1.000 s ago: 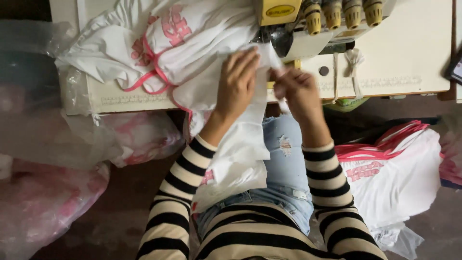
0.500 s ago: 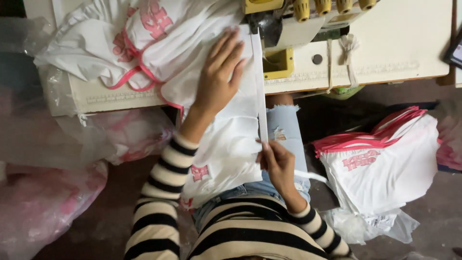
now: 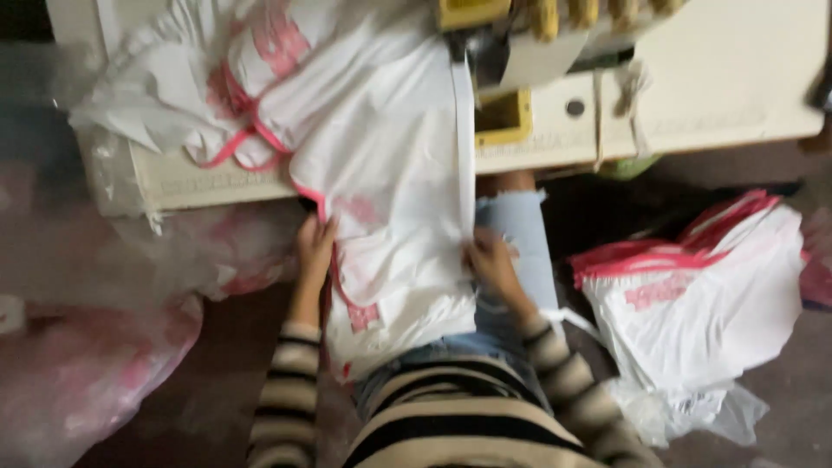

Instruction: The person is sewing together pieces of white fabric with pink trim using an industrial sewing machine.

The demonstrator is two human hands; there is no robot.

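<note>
Because the cream sewing table (image 3: 728, 95) stood broad across the top of the view with the sewing machine (image 3: 520, 35) mounted at its middle, the work could hang from it toward the seated person's lap. A heap of white garments with pink trim (image 3: 217, 78) lay on the table's left end, within reach of the machine, and a second stack of white pieces with pink bands (image 3: 702, 295) rested on the floor to the person's right, seemingly put aside. The white fabric piece (image 3: 390, 199) ran from under the machine head down over the table edge onto the lap, so both hands could keep it flat. The left hand (image 3: 314, 247) pinched its pink-trimmed left edge, fingers closed on the cloth. The right hand (image 3: 490, 264) gripped the straight right edge beside the jeans-clad knee (image 3: 520, 225), though blur hid how tightly.
</note>
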